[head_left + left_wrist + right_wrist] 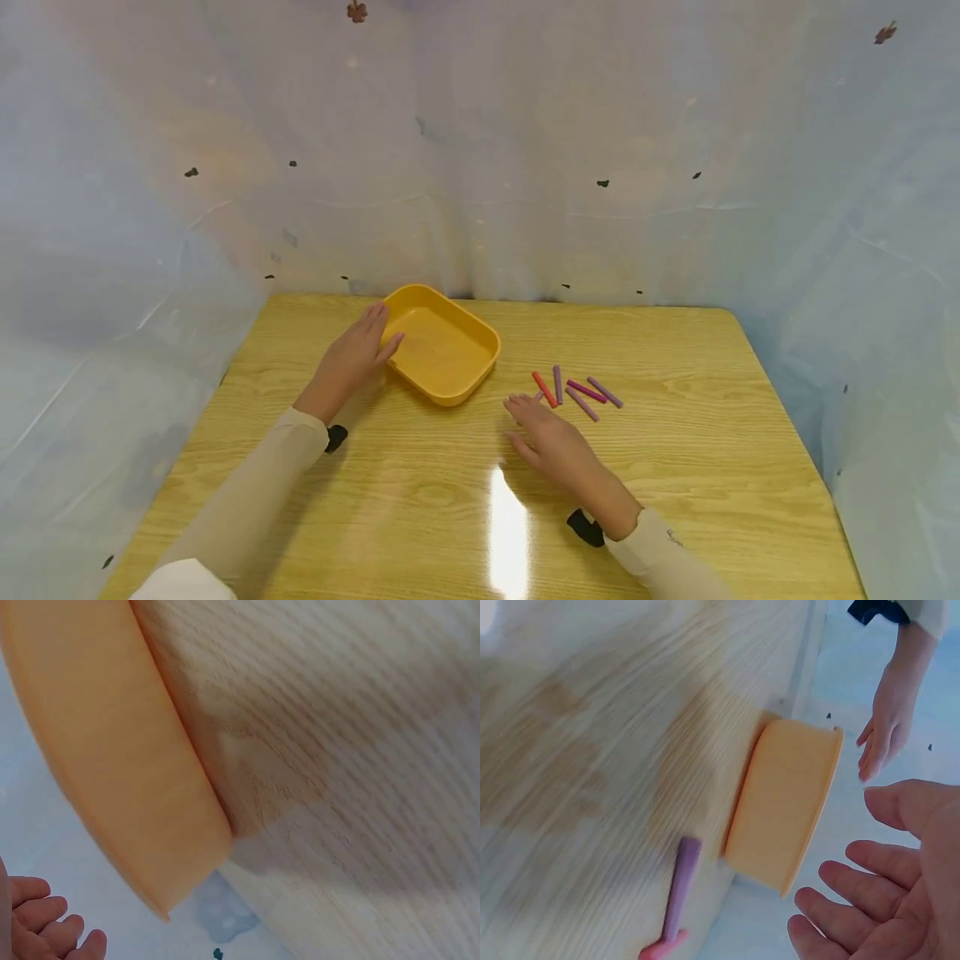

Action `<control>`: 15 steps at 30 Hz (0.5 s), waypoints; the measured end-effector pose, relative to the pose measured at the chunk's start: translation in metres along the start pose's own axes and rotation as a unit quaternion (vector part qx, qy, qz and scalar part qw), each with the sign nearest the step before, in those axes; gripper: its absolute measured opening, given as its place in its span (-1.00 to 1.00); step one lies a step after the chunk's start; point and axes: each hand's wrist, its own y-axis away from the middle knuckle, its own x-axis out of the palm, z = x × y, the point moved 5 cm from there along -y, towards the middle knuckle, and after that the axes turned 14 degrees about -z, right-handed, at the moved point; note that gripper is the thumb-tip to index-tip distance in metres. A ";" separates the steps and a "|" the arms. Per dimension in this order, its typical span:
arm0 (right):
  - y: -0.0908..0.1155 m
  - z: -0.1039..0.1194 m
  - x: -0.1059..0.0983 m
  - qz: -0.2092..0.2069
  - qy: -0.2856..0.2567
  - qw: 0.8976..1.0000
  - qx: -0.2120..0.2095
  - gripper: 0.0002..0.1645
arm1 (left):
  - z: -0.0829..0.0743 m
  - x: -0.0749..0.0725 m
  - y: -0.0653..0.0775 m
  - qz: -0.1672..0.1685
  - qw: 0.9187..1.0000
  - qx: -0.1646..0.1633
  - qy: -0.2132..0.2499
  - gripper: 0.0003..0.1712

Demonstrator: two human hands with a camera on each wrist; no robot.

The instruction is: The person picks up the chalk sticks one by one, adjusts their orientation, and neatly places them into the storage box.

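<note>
Left hand point(352, 357), nine o'clock of yellow rectangular plastic tray point(442, 346); right hand point(557, 446), seven o'clock of slim red-and-purple sticks point(587, 392). Both empty, fingers extended.

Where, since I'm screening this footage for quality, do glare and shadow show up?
Head: a hard white glare strip on the table, low in the picture; left wrist: broad, soft-edged shadows on the table beside the tray; right wrist: a small bright patch in the top-left corner, darker shading along the tray's base.

Both hands point(357, 353) point(555, 443) (loosely relaxed) reach forward, well apart.
</note>
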 end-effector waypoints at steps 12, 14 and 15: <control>-0.021 0.027 0.030 0.015 0.015 0.998 -0.062 -0.35 | 0.003 0.021 -0.033 0.048 0.999 0.008 0.006 -0.08; -0.024 0.031 0.035 0.011 0.022 0.997 -0.079 -0.35 | 0.004 0.025 -0.038 0.053 0.999 0.007 0.009 -0.10; -0.025 0.033 0.037 0.009 0.027 0.996 -0.087 -0.35 | 0.006 0.028 -0.041 0.056 0.998 0.005 0.010 -0.10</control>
